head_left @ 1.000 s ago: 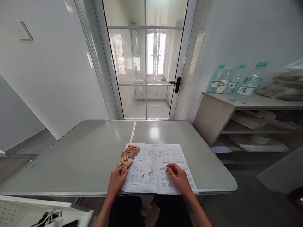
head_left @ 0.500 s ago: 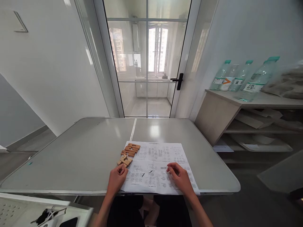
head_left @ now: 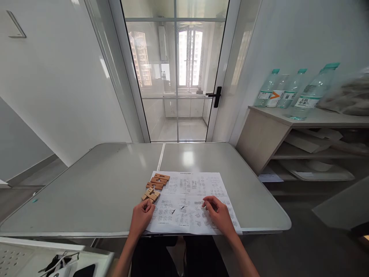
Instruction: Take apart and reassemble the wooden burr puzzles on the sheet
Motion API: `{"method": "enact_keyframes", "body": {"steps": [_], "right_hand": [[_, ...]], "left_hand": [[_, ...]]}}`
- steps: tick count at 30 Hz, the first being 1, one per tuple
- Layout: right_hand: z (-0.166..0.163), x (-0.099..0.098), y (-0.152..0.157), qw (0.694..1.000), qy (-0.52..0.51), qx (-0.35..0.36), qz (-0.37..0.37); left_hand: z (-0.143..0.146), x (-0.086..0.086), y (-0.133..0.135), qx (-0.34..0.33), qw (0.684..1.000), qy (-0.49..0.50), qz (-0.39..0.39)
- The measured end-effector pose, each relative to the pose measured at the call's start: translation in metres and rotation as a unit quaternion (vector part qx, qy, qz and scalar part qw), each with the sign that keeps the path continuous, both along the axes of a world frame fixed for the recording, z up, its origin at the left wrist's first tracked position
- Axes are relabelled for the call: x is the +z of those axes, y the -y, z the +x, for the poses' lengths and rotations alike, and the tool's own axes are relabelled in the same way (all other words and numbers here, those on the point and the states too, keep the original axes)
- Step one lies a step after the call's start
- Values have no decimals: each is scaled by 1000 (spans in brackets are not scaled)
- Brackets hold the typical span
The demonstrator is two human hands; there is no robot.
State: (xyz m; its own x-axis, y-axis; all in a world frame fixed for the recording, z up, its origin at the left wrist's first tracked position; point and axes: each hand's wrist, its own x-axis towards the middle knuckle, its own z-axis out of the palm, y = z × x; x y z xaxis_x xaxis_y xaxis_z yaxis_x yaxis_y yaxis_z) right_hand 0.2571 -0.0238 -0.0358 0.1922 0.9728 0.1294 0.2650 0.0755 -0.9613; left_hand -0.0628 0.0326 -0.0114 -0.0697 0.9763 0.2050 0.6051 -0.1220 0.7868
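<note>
A white printed sheet (head_left: 193, 192) full of small diagrams lies near the front edge of a grey folding table (head_left: 100, 184). Several light-brown wooden puzzle pieces (head_left: 155, 186) sit in a loose group on the sheet's left edge. My left hand (head_left: 142, 217) rests on the sheet's lower left corner, fingers curled, its fingertips just short of the nearest wooden piece. My right hand (head_left: 217, 213) lies on the sheet's lower right part with the fingers bent and pinched together; nothing shows between them.
A glass door with a black handle (head_left: 216, 96) stands behind the table. At the right a wooden shelf unit (head_left: 268, 134) carries several water bottles (head_left: 288, 94). A white tray with black items (head_left: 57, 261) sits at the lower left.
Both hands have stayed in place on the sheet. The view has shifted slightly; the wooden pieces and sheet have not moved.
</note>
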Motion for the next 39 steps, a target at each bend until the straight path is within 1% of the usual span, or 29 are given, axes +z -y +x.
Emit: {"method": "enact_keyframes", "body": {"steps": [12, 17, 27, 39], "right_hand": [[1, 0, 2, 1000, -11, 3, 4], [2, -1, 1, 1000, -7, 2, -8], [2, -1, 0, 1000, 4, 6, -14], [2, 1, 1, 1000, 5, 8, -15]], "left_hand": [[1, 0, 0, 1, 1000, -11, -1], [1, 0, 1, 1, 1000, -11, 0], [0, -4, -1, 6, 1000, -5, 0], [2, 0, 1, 3, 1000, -8, 4]]}}
